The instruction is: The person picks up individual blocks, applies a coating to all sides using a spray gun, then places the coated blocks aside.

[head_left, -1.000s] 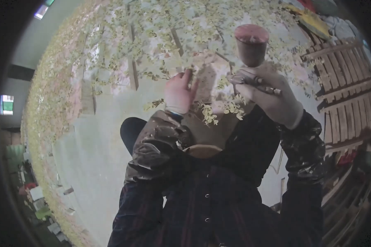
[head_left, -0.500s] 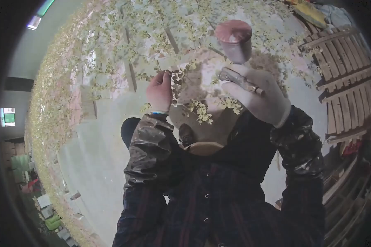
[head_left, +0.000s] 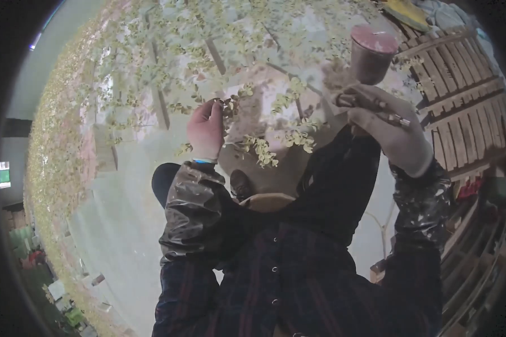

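Observation:
My left hand (head_left: pixel 206 128), at centre-left, has its thumb and fingers pinched on a small leafy sprig (head_left: pixel 230 106) with dark and pale leaves. My gloved right hand (head_left: pixel 402 126) is closed around a spray gun (head_left: pixel 372 59), whose cup with a pinkish-red lid stands above the hand. The gun's metal body shows in front of my fingers, and the handle is hidden in my grip. Between my hands, a cluster of yellowish leaves (head_left: pixel 264 150) hangs at the near edge of the leafy spread, apart from the gun.
Many more leafy sprigs (head_left: pixel 118 84) spread across the far and left sides, over flat boards. Slatted wooden pallets (head_left: pixel 466 90) stand at right, with a yellow item (head_left: pixel 407 14) and pale cloth beyond. A shoe (head_left: pixel 240 184) shows below my hands.
My right hand has moved right with the spray gun, farther from the left hand. My left hand keeps its pinch on the sprig. The whole view has shifted slightly.

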### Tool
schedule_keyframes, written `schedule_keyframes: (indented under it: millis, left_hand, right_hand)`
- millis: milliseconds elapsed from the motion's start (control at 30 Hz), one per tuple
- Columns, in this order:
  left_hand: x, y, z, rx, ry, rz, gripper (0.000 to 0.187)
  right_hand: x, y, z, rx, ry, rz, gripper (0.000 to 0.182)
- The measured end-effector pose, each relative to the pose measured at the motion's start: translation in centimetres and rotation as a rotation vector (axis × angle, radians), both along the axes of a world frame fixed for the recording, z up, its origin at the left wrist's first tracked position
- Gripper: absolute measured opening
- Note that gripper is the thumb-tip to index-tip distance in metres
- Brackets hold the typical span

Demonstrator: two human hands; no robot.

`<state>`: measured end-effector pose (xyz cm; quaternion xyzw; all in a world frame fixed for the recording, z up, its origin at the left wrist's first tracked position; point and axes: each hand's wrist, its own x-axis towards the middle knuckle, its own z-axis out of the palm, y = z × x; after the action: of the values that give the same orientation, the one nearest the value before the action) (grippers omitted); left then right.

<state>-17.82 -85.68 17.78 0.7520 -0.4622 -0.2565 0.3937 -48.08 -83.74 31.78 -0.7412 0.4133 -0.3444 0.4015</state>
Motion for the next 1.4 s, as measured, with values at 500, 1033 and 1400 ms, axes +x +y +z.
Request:
schedule_keyframes:
  millis: [500, 1033, 1400]
  left_hand:
    - [-1.4, 0.1, -0.3, -0.096, 0.012, 0.018, 0.035]
    - [-13.2, 6.5, -2.2, -0.271, -0.926, -0.977, 0.045]
    - [-11.5, 8.2, -4.2, -0.491, -0.820, -0.924, 0.053]
  right_hand:
    - [-2.7, 2.3, -1.4, -0.039, 0.129, -0.076, 0.035]
    - [-3.8, 3.9, 0.0, 0.065, 0.188, -0.097, 0.029]
    - [-2.4, 3.2, 1.4, 0.331, 0.186, -0.182, 0.028]
